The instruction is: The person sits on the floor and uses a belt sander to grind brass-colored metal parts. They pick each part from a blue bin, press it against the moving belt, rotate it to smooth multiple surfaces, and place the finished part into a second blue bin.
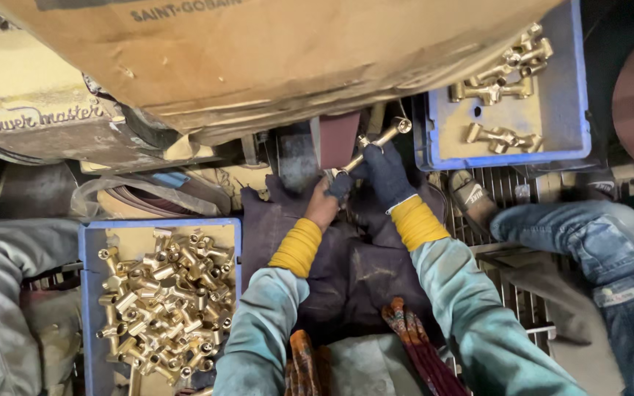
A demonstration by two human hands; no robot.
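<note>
One brass fitting (376, 141) was held against the dark red sanding belt (337, 139), just below the edge of the large cardboard sheet (273, 51). It was gripped by two hands: the right hand (384, 174), in a dark glove, had its fingers (370, 155) closed around the middle of the fitting, while the left hand (326, 202) was clamped on the lower end, its fingertips covered in dark cloth. Both wrists were wrapped in yellow cuffs above teal sleeves.

Two blue trays were seen. The left tray (88, 293) was heaped with unpolished brass fittings (163, 304), too many and too tangled to be counted. In the right tray (577, 95), roughly four to six finished fittings (500, 81) were laid in three loose clusters. A dark cloth (361, 271) was spread across the lap. One shoe (471, 196) and a jeans-clad leg (588, 242) of another person were seen on the metal grating at the right.
</note>
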